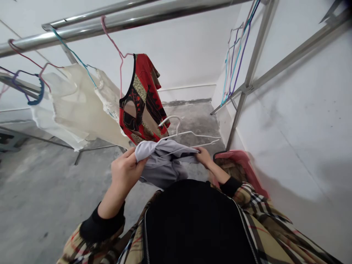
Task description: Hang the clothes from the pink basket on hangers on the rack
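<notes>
Left of and beyond the left hand (126, 168), pale garments (82, 99) already hang from the rail (143, 18). That hand pinches the grey garment (162, 176), which is stretched between both hands; the white hanger (203, 135) has its near-left arm under the cloth. Beyond the hands hangs a red patterned garment (143, 95). The right hand (205, 157) pinches the grey edge, the hanger's other arm bare above it, so hanging looks half done. Right of it, a pink basket (253, 172) holds brownish cloth.

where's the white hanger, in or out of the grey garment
Partly in: the grey garment covers one end of the white hanger; the other end sticks out bare.
</notes>
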A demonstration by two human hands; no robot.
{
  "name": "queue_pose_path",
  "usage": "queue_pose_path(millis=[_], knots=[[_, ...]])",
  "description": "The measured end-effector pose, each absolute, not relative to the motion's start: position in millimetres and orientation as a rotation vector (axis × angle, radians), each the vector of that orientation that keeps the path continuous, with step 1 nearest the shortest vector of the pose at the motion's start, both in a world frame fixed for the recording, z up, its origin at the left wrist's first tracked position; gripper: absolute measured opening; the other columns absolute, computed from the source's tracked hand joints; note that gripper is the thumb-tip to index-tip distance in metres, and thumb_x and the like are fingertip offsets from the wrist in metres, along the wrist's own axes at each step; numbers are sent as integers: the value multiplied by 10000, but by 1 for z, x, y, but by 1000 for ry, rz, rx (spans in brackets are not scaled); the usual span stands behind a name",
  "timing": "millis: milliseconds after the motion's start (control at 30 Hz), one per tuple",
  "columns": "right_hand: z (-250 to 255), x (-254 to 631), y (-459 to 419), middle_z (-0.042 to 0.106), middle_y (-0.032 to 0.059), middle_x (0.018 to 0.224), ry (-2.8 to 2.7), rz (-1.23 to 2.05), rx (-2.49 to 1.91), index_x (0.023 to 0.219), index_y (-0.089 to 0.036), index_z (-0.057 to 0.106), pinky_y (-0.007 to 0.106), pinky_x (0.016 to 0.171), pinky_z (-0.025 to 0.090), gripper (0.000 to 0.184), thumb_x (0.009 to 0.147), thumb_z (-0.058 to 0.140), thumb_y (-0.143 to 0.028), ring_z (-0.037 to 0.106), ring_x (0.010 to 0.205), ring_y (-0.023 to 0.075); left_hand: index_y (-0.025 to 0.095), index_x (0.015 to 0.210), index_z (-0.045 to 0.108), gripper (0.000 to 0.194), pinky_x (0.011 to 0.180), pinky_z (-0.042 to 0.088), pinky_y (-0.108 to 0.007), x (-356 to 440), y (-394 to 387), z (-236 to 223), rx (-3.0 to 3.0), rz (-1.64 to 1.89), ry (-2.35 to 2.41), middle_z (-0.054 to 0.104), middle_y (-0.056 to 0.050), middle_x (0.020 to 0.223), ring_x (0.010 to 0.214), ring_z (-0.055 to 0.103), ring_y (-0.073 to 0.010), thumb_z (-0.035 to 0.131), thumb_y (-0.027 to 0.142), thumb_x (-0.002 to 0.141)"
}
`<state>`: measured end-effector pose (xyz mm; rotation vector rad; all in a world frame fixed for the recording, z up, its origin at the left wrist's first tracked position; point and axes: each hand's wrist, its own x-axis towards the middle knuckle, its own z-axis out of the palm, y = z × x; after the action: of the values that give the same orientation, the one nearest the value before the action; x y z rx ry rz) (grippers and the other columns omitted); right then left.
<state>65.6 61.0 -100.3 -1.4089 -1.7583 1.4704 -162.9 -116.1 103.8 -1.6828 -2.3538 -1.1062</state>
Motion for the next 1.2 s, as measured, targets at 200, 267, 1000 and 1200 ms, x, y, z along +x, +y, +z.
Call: queue_pose_path(millis=[200,267,1000,1200], knots=[[-88,92,86,678,15,689,-1427,1629,-1350,900,-155,677,266,592,432,362,607,507,-283,579,605,156,248,776,747,121,666,439,-257,-195,-133,75,-1797,-1085,-2369,711,-47,811,733,650,-204,683,351,781],[-79,93,88,644,-5,622,-1349,1665,-1332,891,-162,671,255,533,403,369,593,508,-306,540,532,143,236,742,736,141,614,412,-243,-199,-135,68,-1802,-1017,-2356,686,-41,741,665,625,-182,663,344,795],[46,136,72,681,101,1036,-2500,542,-781,1196,-236,657,406,900,460,347,903,573,-401,597,987,243,192,743,731,178,666,511,-261,-202,-122,4,-1934,-1458,-2258,733,-56,791,734,681,-185,628,317,818],[54,143,75,690,55,750,-2656,801,-497,1023,-192,734,265,650,469,374,984,427,-403,600,686,158,194,808,753,171,743,540,-291,-200,-109,18,-1946,-1724,-2330,756,-76,870,786,691,-207,733,348,736]])
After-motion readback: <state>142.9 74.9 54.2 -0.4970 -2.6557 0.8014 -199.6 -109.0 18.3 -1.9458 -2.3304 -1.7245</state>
